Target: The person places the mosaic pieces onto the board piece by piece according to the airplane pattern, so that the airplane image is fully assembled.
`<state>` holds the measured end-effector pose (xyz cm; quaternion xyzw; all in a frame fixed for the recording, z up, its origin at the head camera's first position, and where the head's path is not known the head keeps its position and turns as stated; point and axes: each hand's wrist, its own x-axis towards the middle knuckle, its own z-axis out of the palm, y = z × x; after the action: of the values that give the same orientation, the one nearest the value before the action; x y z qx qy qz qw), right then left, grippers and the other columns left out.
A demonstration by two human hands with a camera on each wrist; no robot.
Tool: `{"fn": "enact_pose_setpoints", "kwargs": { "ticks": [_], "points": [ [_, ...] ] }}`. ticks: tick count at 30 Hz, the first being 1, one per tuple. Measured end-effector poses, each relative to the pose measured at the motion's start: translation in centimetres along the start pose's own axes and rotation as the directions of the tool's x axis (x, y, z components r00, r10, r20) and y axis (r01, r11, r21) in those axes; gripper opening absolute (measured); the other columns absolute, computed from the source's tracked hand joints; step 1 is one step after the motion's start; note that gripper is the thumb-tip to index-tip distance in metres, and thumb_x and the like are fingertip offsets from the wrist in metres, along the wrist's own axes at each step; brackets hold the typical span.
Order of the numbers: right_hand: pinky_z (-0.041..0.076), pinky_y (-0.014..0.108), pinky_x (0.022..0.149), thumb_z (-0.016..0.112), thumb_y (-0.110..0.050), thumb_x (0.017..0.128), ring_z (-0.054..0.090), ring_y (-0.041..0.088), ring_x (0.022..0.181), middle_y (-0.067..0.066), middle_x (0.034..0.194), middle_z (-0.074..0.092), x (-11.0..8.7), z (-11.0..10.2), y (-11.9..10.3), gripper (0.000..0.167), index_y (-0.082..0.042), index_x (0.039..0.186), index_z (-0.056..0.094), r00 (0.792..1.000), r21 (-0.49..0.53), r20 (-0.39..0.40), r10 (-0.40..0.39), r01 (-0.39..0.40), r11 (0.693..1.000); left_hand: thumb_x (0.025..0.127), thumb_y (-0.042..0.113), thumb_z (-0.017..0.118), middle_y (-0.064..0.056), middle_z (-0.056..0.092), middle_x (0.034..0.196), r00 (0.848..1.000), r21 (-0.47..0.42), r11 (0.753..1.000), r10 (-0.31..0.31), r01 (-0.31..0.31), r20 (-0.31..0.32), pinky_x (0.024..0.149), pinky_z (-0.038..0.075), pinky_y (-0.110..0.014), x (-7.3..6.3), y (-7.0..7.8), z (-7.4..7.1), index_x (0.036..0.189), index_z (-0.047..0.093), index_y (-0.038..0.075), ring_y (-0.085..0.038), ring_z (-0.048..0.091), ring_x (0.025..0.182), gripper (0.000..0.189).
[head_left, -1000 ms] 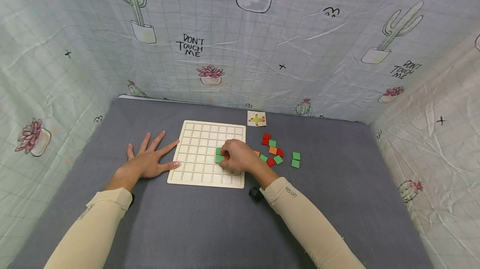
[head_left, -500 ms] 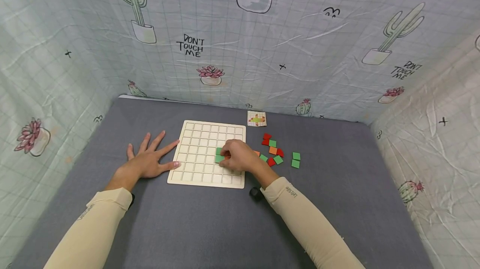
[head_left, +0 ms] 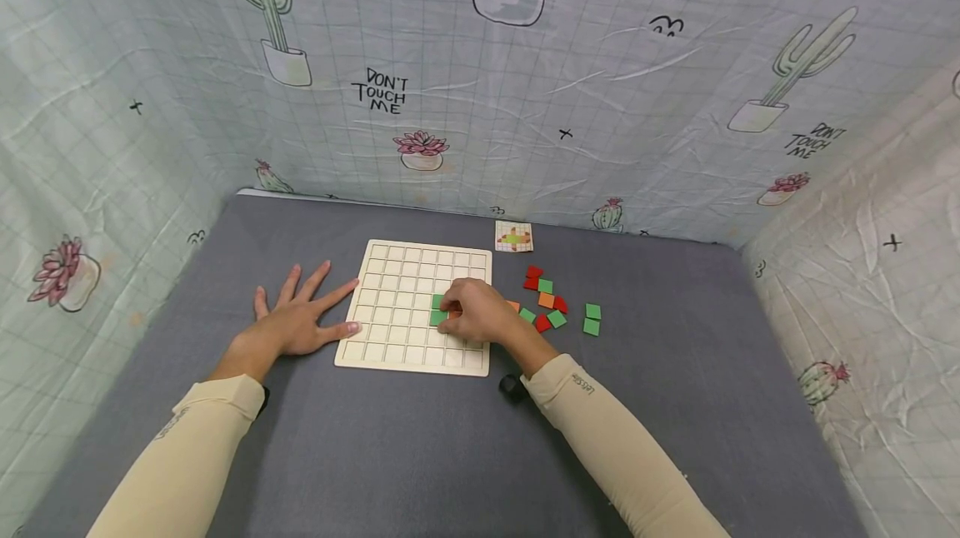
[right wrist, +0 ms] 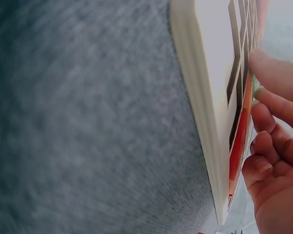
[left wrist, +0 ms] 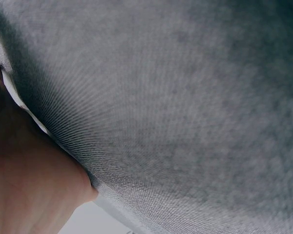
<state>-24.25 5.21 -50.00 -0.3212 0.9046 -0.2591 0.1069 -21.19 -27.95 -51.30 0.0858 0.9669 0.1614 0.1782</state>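
Note:
In the head view my right hand (head_left: 477,311) reaches over the right half of a pale wooden grid board (head_left: 390,288). Its thumb and forefinger pinch at a green square tile (head_left: 437,318) lying on the grid, one of a stacked pair. The right wrist view shows a sliver of that green between the fingertips, with an orange tile (right wrist: 248,95) and a red tile (right wrist: 238,146) on the board nearer the camera; the hand covers much of these from above. My left hand (head_left: 296,323) lies spread on the table, thumb and forefinger tips at the board's left edge.
Right of the board lie loose red tiles (head_left: 534,272), green tiles (head_left: 592,311) and an orange tile (head_left: 546,301). A small pattern card (head_left: 513,236) lies behind the board. A black object (head_left: 513,388) is by the right sleeve. Printed cloth (head_left: 480,105) walls the grey table (head_left: 390,446).

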Motion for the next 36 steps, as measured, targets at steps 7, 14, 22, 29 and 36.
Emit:
{"fn": "enact_pose_setpoints", "kwargs": {
  "ticks": [7, 14, 22, 29, 36],
  "points": [
    [0.048, 0.023, 0.072, 0.084, -0.02, 0.089, 0.057, 0.011, 0.079, 0.005, 0.094, 0.069, 0.1, 0.0, -0.1, 0.021, -0.006, 0.105, 0.081, 1.0, 0.019, 0.0, 0.016, -0.016, 1.0, 0.086, 0.09, 0.047, -0.006, -0.006, 0.179, 1.0, -0.02, 1.0, 0.003, -0.003, -0.011, 0.109, -0.017, -0.088, 0.3, -0.6, 0.5, 0.164, 0.02, 0.049, -0.05, -0.015, 0.161, 0.092],
    [0.049, 0.023, 0.071, 0.081, -0.014, 0.091, 0.059, 0.013, 0.079, 0.007, 0.095, 0.072, -0.2, -0.3, 0.3, 0.013, -0.005, 0.1, 0.08, 0.996, 0.129, -0.086, 0.005, 0.006, 0.992, 0.09, 0.085, 0.05, -0.009, -0.006, 0.178, 1.0, 0.017, 1.0, -0.024, 0.023, 0.014, 0.111, -0.015, -0.087, -0.2, -0.2, -0.1, 0.166, 0.021, 0.044, -0.051, -0.015, 0.16, 0.091],
    [0.047, 0.025, 0.06, 0.076, 0.001, 0.09, 0.054, 0.013, 0.064, 0.014, 0.089, 0.073, -2.4, -2.1, 3.5, 0.006, 0.001, 0.095, 0.08, 0.965, 0.348, -0.244, 0.096, -0.006, 0.937, 0.092, 0.083, 0.05, -0.01, -0.006, 0.178, 0.999, 0.039, 0.999, -0.019, 0.018, 0.026, 0.11, -0.013, -0.088, 0.0, 0.3, -0.3, 0.167, 0.02, 0.042, -0.053, -0.014, 0.16, 0.09],
    [0.053, 0.026, 0.065, 0.075, 0.002, 0.093, 0.062, 0.014, 0.071, 0.022, 0.096, 0.074, -4.8, -4.1, 6.6, 0.01, 0.008, 0.1, 0.079, 0.934, 0.43, -0.286, 0.212, -0.073, 0.9, 0.091, 0.085, 0.049, -0.01, -0.007, 0.178, 1.0, 0.032, 0.999, -0.017, 0.016, 0.026, 0.109, -0.015, -0.088, 0.1, 0.1, -0.1, 0.166, 0.018, 0.043, -0.052, -0.016, 0.159, 0.092],
    [0.053, 0.026, 0.062, 0.075, 0.001, 0.093, 0.061, 0.011, 0.068, 0.024, 0.1, 0.075, -7.3, -6.0, 9.1, 0.014, 0.008, 0.104, 0.078, 0.901, 0.468, -0.3, 0.313, -0.147, 0.871, 0.091, 0.085, 0.049, -0.01, -0.008, 0.178, 0.999, 0.035, 0.999, -0.013, 0.012, 0.031, 0.109, -0.015, -0.088, 0.2, 0.0, -0.1, 0.167, 0.018, 0.043, -0.053, -0.016, 0.159, 0.092]
  ]
}}
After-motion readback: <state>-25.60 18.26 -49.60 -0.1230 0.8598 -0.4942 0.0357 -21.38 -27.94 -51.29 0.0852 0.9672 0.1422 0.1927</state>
